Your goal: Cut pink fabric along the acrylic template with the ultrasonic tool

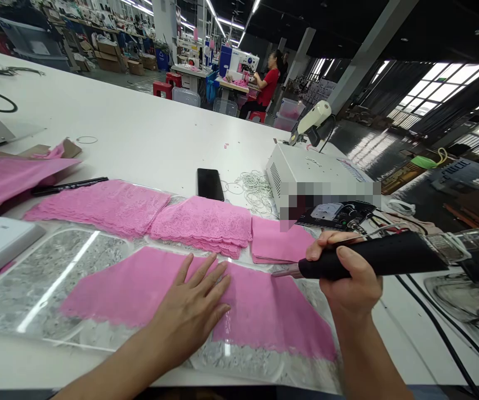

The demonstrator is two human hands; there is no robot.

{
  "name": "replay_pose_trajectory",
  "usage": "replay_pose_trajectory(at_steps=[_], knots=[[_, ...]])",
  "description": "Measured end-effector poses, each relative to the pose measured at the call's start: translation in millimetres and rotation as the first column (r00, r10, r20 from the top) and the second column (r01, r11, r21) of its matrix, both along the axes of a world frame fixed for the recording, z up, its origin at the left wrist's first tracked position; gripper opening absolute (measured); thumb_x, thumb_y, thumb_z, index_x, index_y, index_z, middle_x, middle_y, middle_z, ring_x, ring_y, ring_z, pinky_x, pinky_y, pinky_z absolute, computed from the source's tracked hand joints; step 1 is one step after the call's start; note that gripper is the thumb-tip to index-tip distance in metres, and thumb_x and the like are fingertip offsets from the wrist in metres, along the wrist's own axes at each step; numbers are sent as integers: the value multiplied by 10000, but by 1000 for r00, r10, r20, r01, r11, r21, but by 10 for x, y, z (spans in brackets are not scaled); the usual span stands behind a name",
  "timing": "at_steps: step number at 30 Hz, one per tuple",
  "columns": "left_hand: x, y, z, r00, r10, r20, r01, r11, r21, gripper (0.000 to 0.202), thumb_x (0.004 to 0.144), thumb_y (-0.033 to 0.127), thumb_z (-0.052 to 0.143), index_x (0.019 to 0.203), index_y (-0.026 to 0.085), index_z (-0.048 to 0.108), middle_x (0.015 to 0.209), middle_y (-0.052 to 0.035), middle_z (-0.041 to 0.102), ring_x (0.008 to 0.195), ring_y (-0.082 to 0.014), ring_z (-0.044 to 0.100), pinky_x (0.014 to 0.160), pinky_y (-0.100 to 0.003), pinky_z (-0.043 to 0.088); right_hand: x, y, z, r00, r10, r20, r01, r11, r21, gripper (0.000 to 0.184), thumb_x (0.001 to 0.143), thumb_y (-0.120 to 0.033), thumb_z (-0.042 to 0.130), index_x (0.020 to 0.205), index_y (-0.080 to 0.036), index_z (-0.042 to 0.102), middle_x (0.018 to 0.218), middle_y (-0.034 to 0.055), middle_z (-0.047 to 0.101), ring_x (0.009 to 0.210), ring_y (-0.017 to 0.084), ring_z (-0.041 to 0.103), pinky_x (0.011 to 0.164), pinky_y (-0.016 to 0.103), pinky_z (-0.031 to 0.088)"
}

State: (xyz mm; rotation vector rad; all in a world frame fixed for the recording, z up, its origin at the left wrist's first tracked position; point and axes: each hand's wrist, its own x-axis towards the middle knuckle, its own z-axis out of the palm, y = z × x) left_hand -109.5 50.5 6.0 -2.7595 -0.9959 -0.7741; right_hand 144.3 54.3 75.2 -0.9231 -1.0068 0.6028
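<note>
My left hand (198, 303) lies flat with fingers spread on a pink fabric piece (118, 283), pressing it on a glossy marbled board (10, 294). In my right hand (354, 272) is a thick black hand-held tool (381, 258) with a narrow metal tip, fingers wrapped round its body. The tip touches or hovers just over the upper edge of the pink fabric, right of my left hand; I cannot tell which. Behind the piece lie two stacks of pink lace (98, 205) and a small stack of plain pink pieces (281, 239).
A grey box with a gauge (306, 166) stands at the right, black cables (435, 328) trailing near my right arm. A phone (210, 184) and tangled elastic loops (256, 189) lie behind the lace. A white device (1, 244) is at left. A person in red (269, 86) sits farther off.
</note>
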Motion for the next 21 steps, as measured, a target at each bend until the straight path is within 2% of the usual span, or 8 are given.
replay_pose_trajectory(at_steps=[8,12,15,18,21], knots=[[-13,5,-12,1000,-11,-10,11,1000,6,357,1023,359,410,1213,180,653,1327,-54,627,1312,-293,504,1195,-527,202,-16,16,-12,1000,-4,-1,4,1000,0,96,700,-284,627,706,-191,605,706,-8,569,499,141,558,489,307,441],[-29,23,4,1000,-17,4,17,1000,-12,333,1010,328,438,1220,182,651,1317,-73,632,1321,-285,498,1190,-537,230,-3,5,40,1000,-23,-19,23,1000,11,103,692,-285,610,715,-184,604,697,-3,569,500,138,555,500,307,438],[-36,-13,99,998,-51,41,51,999,5,311,1001,270,447,1213,167,650,1302,-85,639,1322,-278,499,1170,-512,298,68,-23,140,995,-94,-40,96,994,48,128,659,-291,593,709,-174,610,708,4,579,490,132,551,498,304,434],[7,-136,241,987,-146,72,143,989,40,290,997,229,449,1202,149,638,1262,-87,659,1270,-252,544,1125,-443,388,191,-92,241,984,-176,-37,178,982,64,159,642,-310,591,708,-169,624,714,12,598,488,135,556,498,307,442],[147,-297,351,970,-239,46,241,970,-24,229,984,209,470,1127,146,637,1132,-92,692,1095,-214,630,969,-350,511,382,-236,246,963,-265,-48,268,962,53,183,635,-321,611,718,-160,630,720,23,606,489,149,562,486,318,446]])
